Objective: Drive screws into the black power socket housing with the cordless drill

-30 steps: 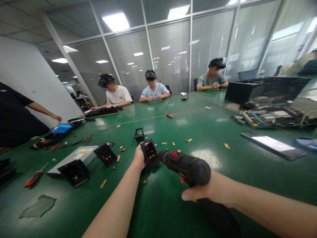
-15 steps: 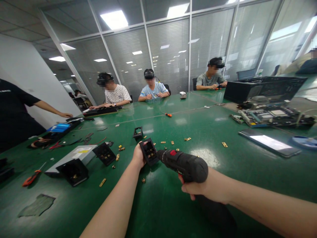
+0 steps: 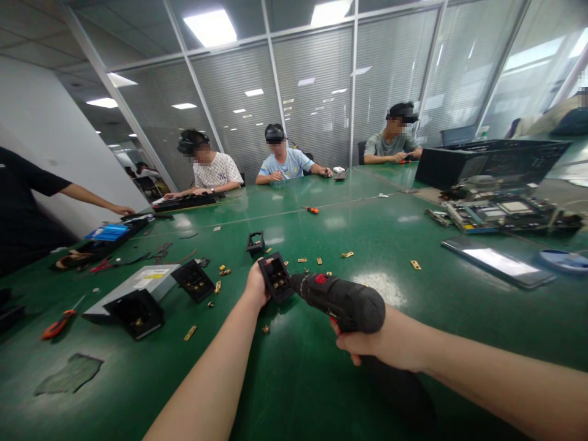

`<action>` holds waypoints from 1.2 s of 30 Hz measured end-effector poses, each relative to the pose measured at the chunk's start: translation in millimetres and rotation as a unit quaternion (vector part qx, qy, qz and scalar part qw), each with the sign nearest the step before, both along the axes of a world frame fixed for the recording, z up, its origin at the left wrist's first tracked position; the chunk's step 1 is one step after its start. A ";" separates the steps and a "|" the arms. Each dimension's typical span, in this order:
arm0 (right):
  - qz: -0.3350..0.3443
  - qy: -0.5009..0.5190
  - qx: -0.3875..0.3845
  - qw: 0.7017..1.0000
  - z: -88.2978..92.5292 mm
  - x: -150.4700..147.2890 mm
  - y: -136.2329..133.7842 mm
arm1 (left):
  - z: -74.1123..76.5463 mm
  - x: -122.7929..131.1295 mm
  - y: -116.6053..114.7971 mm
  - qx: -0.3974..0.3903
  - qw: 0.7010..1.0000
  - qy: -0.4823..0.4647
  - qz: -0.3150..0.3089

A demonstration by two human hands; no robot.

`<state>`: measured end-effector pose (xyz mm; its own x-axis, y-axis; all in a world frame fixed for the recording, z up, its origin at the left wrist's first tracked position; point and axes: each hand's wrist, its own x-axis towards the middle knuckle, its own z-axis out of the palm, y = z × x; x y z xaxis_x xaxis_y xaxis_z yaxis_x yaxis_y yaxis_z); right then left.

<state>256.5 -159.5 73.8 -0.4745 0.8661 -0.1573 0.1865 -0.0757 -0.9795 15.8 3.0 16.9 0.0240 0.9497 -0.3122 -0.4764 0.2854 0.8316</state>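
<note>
My left hand (image 3: 257, 285) is closed on a black box-shaped housing (image 3: 276, 277), tilted with its open side toward me and small brass parts inside. A black and red power drill (image 3: 340, 300) is gripped in my right hand (image 3: 367, 344), its front end at the right edge of the housing. Whether the bit touches a screw inside cannot be made out. Three similar housings lie to the left: one (image 3: 193, 280) near my left hand, another (image 3: 138, 313) farther left, a third (image 3: 255, 244) behind. Small brass plates (image 3: 319, 261) are scattered beyond the drill.
The green table (image 3: 303, 380) holds a phone (image 3: 498, 262), a circuit board (image 3: 505, 211) and a black case (image 3: 459, 165) at right. At left are a metal box (image 3: 142, 282) and an orange screwdriver (image 3: 57, 324). Several people are around the table.
The person in light blue across the table has stretched an arm toward a small white object. My hands, the housing and the drill have hardly moved.
</note>
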 end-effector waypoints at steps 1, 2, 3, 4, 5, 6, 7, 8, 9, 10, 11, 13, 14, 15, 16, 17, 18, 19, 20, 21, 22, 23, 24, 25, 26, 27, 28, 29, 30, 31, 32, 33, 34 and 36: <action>0.003 0.004 -0.001 1.000 -0.1 0.0 -0.1 | 0.5 0.3 -0.3 -0.002 1.000 -0.002 0.001; 0.006 0.007 -0.003 1.000 0.3 -0.3 -0.3 | 1.1 0.6 -0.7 -0.004 1.000 -0.003 0.000; 0.005 0.006 -0.006 1.000 0.9 -0.6 -0.6 | 1.7 0.9 -1.2 -0.004 1.000 -0.004 0.000; 0.002 0.005 -0.008 1.000 1.8 -1.0 -0.9 | 2.2 1.2 -1.7 -0.005 1.000 -0.004 0.000; -0.002 0.003 -0.009 1.000 2.8 -1.4 -1.3 | 2.5 1.5 -2.2 -0.005 1.000 -0.003 0.002; -0.004 0.003 -0.010 1.000 3.7 -1.7 -1.6 | 2.7 1.7 -2.5 -0.005 1.000 -0.002 0.003; -0.008 0.005 -0.009 1.000 4.4 -2.0 -1.9 | 2.8 1.7 -2.7 -0.004 1.000 0.000 0.004; -0.009 0.008 -0.008 1.000 4.9 -2.1 -2.1 | 2.7 1.7 -2.7 -0.002 1.000 0.001 0.004; -0.009 0.009 -0.006 1.000 5.3 -2.1 -2.2 | 2.5 1.5 -2.6 0.001 1.000 0.001 0.002; -0.009 0.009 -0.007 1.000 5.6 -2.0 -2.2 | 2.2 1.3 -2.5 0.004 1.000 0.001 -0.001; -0.009 0.008 -0.008 1.000 5.8 -1.9 -2.2 | 1.9 1.1 -2.3 0.007 1.000 0.001 -0.003; -0.008 0.006 -0.010 1.000 6.6 -1.7 -2.0 | 1.5 0.6 -1.9 0.010 1.000 0.002 -0.007; -0.008 0.006 -0.012 1.000 7.0 -1.7 -1.9 | 1.3 0.5 -1.8 0.009 1.000 0.003 -0.008; -0.007 0.006 -0.014 1.000 7.5 -1.8 -1.9 | 1.2 0.4 -1.7 0.007 1.000 0.004 -0.008; -0.006 0.008 -0.014 1.000 7.8 -1.8 -1.9 | 1.2 0.3 -1.8 0.005 1.000 0.005 -0.007; -0.007 0.008 -0.014 1.000 8.0 -1.8 -1.9 | 1.2 0.2 -1.8 0.003 1.000 0.006 -0.005; -0.008 0.008 -0.012 1.000 7.9 -1.6 -2.0 | 1.2 0.1 -1.9 0.001 1.000 0.007 -0.003; -0.008 0.007 -0.009 1.000 7.6 -1.4 -2.0 | 1.2 0.1 -2.0 -0.001 1.000 0.006 -0.001; -0.006 0.006 -0.005 1.000 7.0 -1.1 -1.9 | 1.2 0.1 -2.0 -0.002 1.000 0.006 0.000; -0.004 0.003 0.000 1.000 6.2 -0.7 -1.8 | 1.3 0.0 -2.1 -0.002 1.000 0.006 -0.001; -0.001 0.002 0.004 1.000 5.3 -0.3 -1.6 | 1.4 0.1 -2.1 -0.001 1.000 0.007 -0.002; 0.002 0.002 0.006 1.000 4.5 0.0 -1.4 | 1.4 0.1 -2.1 0.001 1.000 0.007 -0.003; 0.003 0.002 0.007 1.000 3.9 0.1 -1.2 | 1.5 0.2 -2.1 0.004 1.000 0.008 -0.004; 0.002 0.000 0.007 1.000 3.6 0.1 -0.9 | 1.5 0.2 -2.0 0.007 1.000 0.008 -0.005; 0.000 -0.001 0.008 1.000 3.7 -0.1 -0.7 | 1.5 0.3 -1.8 0.010 1.000 0.007 -0.006; -0.002 0.000 0.008 1.000 4.0 -0.4 -0.5 | 1.4 0.3 -1.7 0.010 1.000 0.007 -0.006; -0.004 0.002 0.008 1.000 4.5 -0.8 -0.3 | 1.3 0.2 -1.6 0.011 1.000 0.007 -0.005; -0.003 0.003 0.007 1.000 5.2 -1.2 -0.1 | 1.2 0.1 -1.5 0.010 1.000 0.007 -0.004; -0.003 0.005 0.007 1.000 5.8 -1.5 -0.1 | 1.0 0.0 -1.4 0.009 1.000 0.008 -0.004; -0.002 0.006 0.006 1.000 6.5 -1.8 -0.1 | 0.9 -0.2 -1.4 0.008 1.000 0.008 -0.005; -0.003 0.005 0.005 1.000 7.0 -1.9 -0.2 | 0.9 -0.3 -1.5 0.007 1.000 0.008 -0.007; -0.003 0.003 0.005 1.000 7.5 -1.9 -0.3 | 0.9 -0.4 -1.6 0.006 1.000 0.008 -0.009; -0.002 0.001 0.006 1.000 7.8 -1.9 -0.6 | 0.9 -0.4 -1.7 0.004 1.000 0.009 -0.010; 0.003 -0.001 0.011 1.000 8.3 -1.5 -1.3 | 1.1 -0.4 -1.9 0.006 1.000 0.011 -0.006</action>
